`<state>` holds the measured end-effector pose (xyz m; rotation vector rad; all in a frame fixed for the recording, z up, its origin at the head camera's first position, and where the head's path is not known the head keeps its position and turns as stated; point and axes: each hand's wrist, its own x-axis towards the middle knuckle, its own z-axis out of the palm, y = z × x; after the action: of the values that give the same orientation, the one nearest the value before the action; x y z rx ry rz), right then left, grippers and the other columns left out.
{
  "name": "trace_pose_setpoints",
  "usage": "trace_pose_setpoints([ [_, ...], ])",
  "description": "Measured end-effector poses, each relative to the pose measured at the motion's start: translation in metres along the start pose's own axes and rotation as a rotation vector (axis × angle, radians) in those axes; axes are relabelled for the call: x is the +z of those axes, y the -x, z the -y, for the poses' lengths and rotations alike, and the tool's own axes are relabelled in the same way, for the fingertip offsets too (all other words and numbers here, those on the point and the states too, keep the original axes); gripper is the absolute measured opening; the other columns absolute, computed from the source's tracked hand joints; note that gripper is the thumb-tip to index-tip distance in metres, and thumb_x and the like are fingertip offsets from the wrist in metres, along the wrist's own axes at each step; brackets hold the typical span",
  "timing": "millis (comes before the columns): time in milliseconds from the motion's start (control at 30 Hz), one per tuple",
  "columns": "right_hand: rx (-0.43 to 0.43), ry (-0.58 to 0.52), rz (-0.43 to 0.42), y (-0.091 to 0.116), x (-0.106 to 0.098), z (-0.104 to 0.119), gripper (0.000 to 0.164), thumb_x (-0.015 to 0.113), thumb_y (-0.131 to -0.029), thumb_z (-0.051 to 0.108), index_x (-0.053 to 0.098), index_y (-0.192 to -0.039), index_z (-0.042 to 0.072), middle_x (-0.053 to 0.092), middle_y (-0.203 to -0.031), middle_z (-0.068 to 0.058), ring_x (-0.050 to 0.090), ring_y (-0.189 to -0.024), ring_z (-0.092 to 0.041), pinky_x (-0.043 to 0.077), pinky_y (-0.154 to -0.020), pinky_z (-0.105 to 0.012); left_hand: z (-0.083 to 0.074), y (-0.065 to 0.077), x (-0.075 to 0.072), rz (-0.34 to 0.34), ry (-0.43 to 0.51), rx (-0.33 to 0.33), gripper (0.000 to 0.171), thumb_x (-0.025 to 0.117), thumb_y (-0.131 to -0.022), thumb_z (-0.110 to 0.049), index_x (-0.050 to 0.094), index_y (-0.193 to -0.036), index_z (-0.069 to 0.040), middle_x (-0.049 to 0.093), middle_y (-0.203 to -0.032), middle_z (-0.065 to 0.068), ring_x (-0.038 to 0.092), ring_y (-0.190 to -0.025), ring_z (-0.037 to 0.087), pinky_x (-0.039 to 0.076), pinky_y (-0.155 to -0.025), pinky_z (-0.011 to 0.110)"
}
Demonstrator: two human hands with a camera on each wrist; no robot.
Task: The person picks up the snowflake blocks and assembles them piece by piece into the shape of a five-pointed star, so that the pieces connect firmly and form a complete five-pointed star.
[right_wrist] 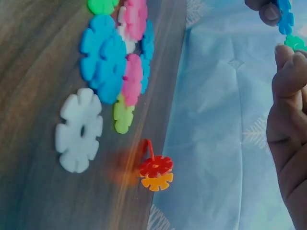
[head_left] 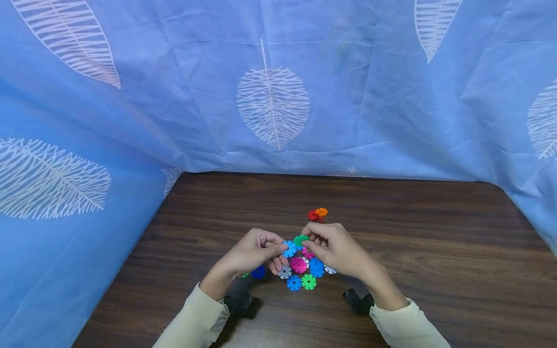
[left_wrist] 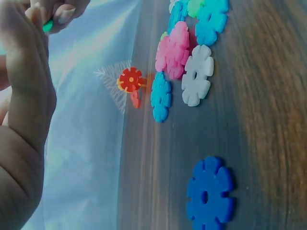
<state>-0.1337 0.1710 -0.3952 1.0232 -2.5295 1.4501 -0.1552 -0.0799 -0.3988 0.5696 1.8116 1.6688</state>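
Between its thumb and fingers my left hand [head_left: 256, 250] pinches a light blue notched plastic disc [head_left: 289, 249], raised over the table. My right hand [head_left: 341, 247] grips a green notched disc [head_left: 300, 239] by its edge. The right wrist view shows the blue disc [right_wrist: 286, 17] and the green disc [right_wrist: 295, 42] edge to edge, with the right fingertips at the green one. Below both hands lie several more flower-shaped discs, among them a pink disc [head_left: 298, 264], a blue disc [head_left: 316, 267], a white disc [right_wrist: 79, 130] and a green disc [head_left: 309, 282].
Farther back stands a small joined piece of red disc [head_left: 313, 215] and orange disc [head_left: 321, 212]. A dark blue disc [left_wrist: 210, 194] lies near the left wrist. The brown wooden table [head_left: 435, 232] ends at a blue leaf-patterned cloth [head_left: 339, 111] behind and at the sides.
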Motion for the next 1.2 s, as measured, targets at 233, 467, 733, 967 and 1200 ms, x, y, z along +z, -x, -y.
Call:
trace_pose_setpoints([
  [233, -0.06, 0.015, -0.059, 0.002, 0.003, 0.0, 0.014, 0.073, -0.094, -0.002, 0.07, -0.092, 0.011, 0.059, -0.07, 0.006, 0.046, -0.056, -0.002, 0.044, -0.046, -0.022, 0.001, 0.003, 0.0, -0.009, 0.08, -0.001, 0.026, 0.053, -0.108, -0.006, 0.065, -0.115, 0.016, 0.075, -0.087, 0.022, 0.072, -0.068, 0.013, 0.062, -0.065, 0.028],
  [467, -0.064, -0.028, -0.103, 0.004, 0.006, 0.001, 0.019, 0.074, -0.093, -0.002, 0.068, -0.086, 0.014, 0.062, -0.067, 0.0, 0.046, -0.05, -0.001, 0.044, -0.041, -0.022, -0.001, 0.002, 0.005, -0.06, 0.14, -0.028, 0.022, 0.057, -0.106, -0.005, 0.066, -0.113, 0.014, 0.077, -0.087, 0.018, 0.074, -0.07, 0.015, 0.063, -0.069, 0.031],
  [733, -0.138, 0.033, -0.106, 0.002, 0.008, -0.001, 0.025, 0.07, -0.093, -0.009, 0.069, -0.086, 0.015, 0.056, -0.065, 0.005, 0.039, -0.051, 0.002, 0.038, -0.042, -0.018, 0.0, 0.0, 0.01, -0.076, 0.183, -0.011, 0.021, 0.057, -0.105, -0.002, 0.064, -0.112, 0.017, 0.077, -0.088, 0.019, 0.075, -0.071, 0.015, 0.063, -0.07, 0.029],
  [967, -0.146, 0.056, -0.111, -0.001, 0.012, -0.002, 0.029, 0.067, -0.093, -0.012, 0.067, -0.084, 0.016, 0.053, -0.062, 0.008, 0.041, -0.052, 0.003, 0.038, -0.043, -0.018, 0.001, -0.001, 0.013, -0.08, 0.203, -0.031, 0.021, 0.059, -0.105, -0.003, 0.064, -0.11, 0.017, 0.076, -0.085, 0.019, 0.075, -0.069, 0.014, 0.063, -0.07, 0.03],
  [1200, 0.126, 0.027, 0.034, -0.002, 0.002, -0.004, 0.012, 0.067, -0.097, -0.006, 0.068, -0.106, 0.001, 0.069, -0.08, -0.009, 0.066, -0.063, -0.02, 0.056, -0.055, -0.025, -0.001, 0.0, 0.002, -0.047, 0.17, -0.037, 0.017, 0.054, -0.106, -0.001, 0.062, -0.111, 0.014, 0.076, -0.093, 0.024, 0.076, -0.074, 0.017, 0.063, -0.073, 0.034],
])
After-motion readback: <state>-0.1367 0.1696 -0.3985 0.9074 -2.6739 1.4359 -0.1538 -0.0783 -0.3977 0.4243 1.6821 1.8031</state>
